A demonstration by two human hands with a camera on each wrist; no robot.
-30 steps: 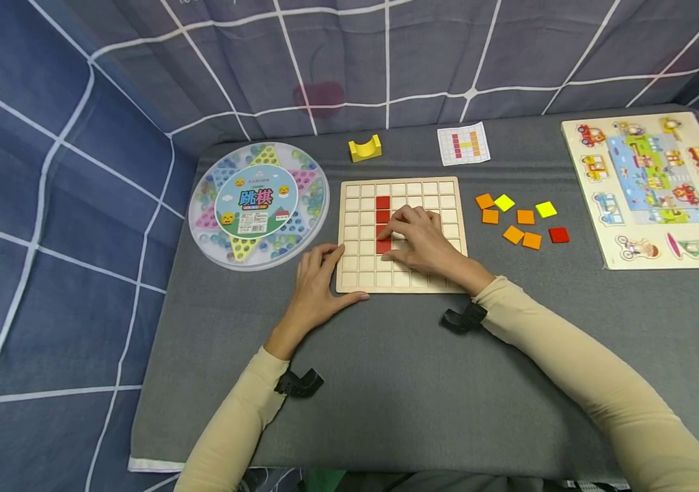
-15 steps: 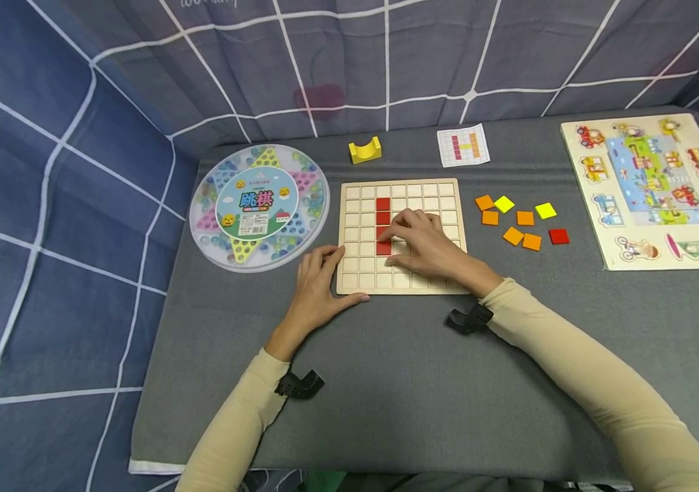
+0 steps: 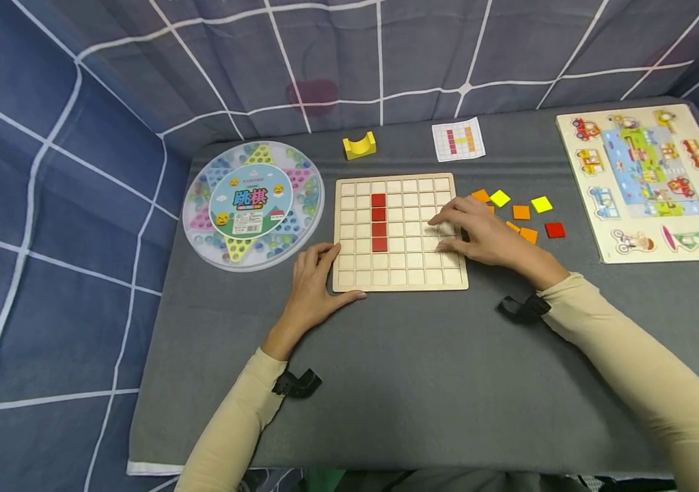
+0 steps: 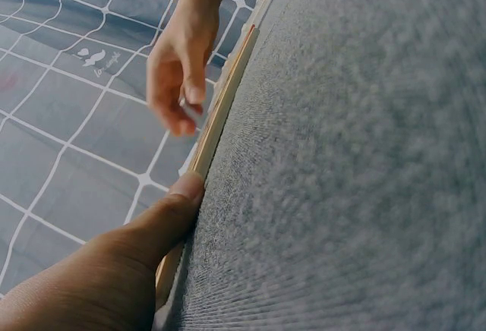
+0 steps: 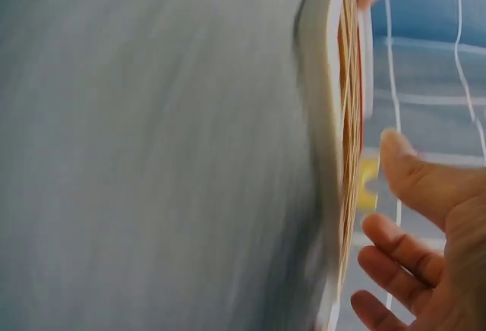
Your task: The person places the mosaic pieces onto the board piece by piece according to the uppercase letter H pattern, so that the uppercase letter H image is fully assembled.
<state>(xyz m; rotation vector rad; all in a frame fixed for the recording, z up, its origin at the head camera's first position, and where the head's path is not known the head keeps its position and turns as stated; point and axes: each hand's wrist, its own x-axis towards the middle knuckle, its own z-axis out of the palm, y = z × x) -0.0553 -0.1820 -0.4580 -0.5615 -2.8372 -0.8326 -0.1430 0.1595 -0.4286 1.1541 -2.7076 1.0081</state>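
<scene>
A wooden grid board (image 3: 400,262) lies on the grey cloth with a column of red square tiles (image 3: 378,214) set in its cells. My left hand (image 3: 312,280) rests at the board's lower left corner, fingers along the left edge and thumb at the front edge. In the left wrist view the thumb (image 4: 186,188) touches the board's rim. Over the board's right side hovers my right hand (image 3: 481,232), its fingers loosely bent and apart with nothing between them. Beyond it lie loose orange tiles (image 3: 521,212), yellow-green tiles (image 3: 542,204) and a red tile (image 3: 555,230), some orange ones partly hidden.
A round Chinese checkers box (image 3: 201,239) lies left of the board. Behind stand a yellow curved block (image 3: 359,146) and a small pattern card (image 3: 458,140). At the far right is a wooden picture puzzle (image 3: 589,205). A blue checked curtain (image 3: 349,61) hangs behind.
My right hand has left the red column and moved right across the board, uncovering the lower red tiles. My left hand stays at the corner. The head view has shifted slightly.
</scene>
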